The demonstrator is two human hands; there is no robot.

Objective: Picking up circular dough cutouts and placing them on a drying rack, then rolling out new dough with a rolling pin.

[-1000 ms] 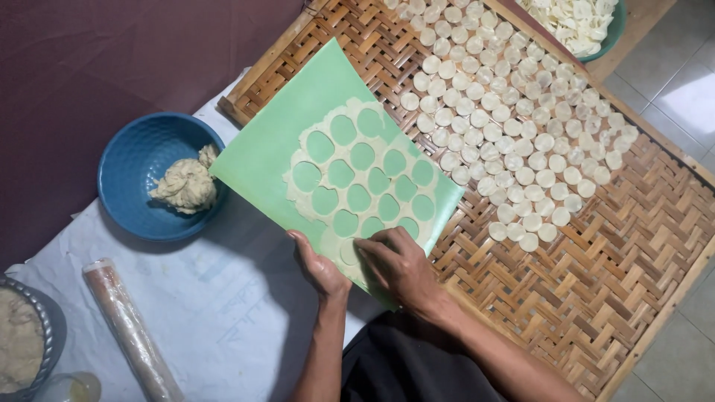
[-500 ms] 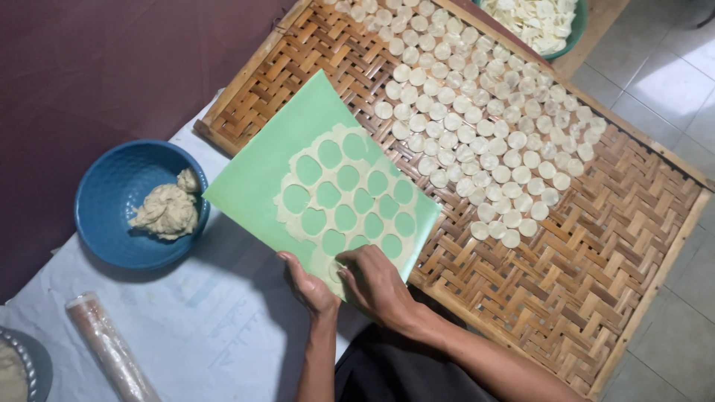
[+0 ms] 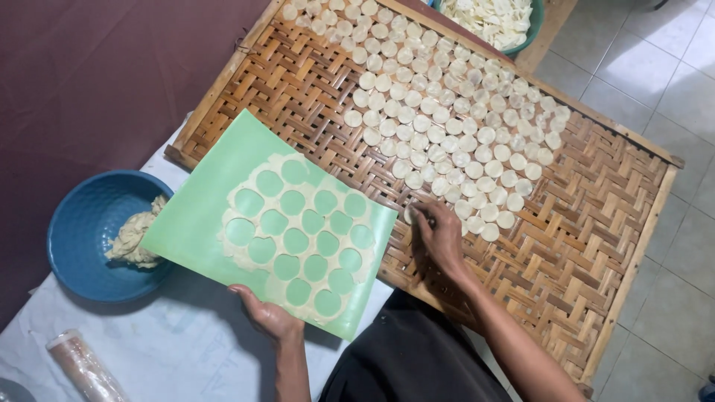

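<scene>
My left hand [image 3: 269, 316] holds up a green sheet [image 3: 201, 212] from below its near edge. On the sheet lies a thin layer of pale dough [image 3: 242, 182] with several round holes cut out of it. My right hand [image 3: 439, 238] reaches onto the woven bamboo tray [image 3: 596, 223], fingertips pinching a small dough disc [image 3: 410, 214] at the near end of the rows. Many pale round discs [image 3: 447, 112] lie in rows across the tray's far half.
A blue bowl [image 3: 82, 231] with a lump of dough [image 3: 135, 237] sits to the left on a white cloth [image 3: 149, 357]. A wrapped rolling pin [image 3: 86, 368] lies at the lower left. A teal basin [image 3: 514, 22] of dough scraps stands beyond the tray.
My right hand has left the sheet and moved right onto the tray with a disc. The left hand still holds the sheet. The view has shifted toward the tray.
</scene>
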